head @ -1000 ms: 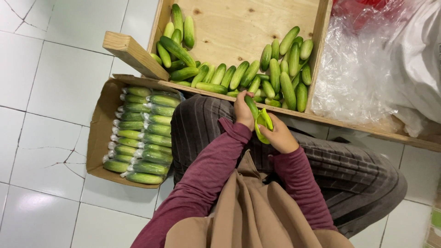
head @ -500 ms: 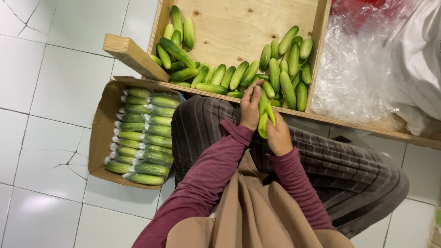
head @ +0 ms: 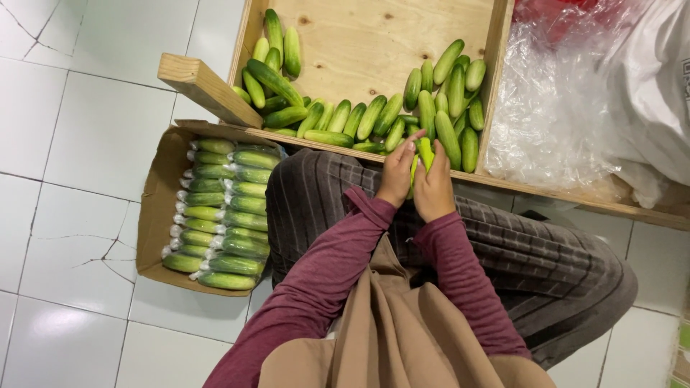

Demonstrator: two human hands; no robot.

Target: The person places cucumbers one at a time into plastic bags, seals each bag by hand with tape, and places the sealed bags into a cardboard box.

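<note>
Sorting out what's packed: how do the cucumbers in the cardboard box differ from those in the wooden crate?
The cucumbers in the cardboard box are wrapped in clear film and laid in two neat parallel rows; the cucumbers in the wooden crate are bare and lie loose at mixed angles. Both lots are green and similar in size.

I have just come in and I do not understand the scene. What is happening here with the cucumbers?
A seated person holds a cucumber upright between the left hand and the right hand, over the lap. In front is a wooden crate with loose cucumbers piled along its near side. Beside the person's left leg, a cardboard box on the tiled floor holds rows of wrapped cucumbers.
</note>
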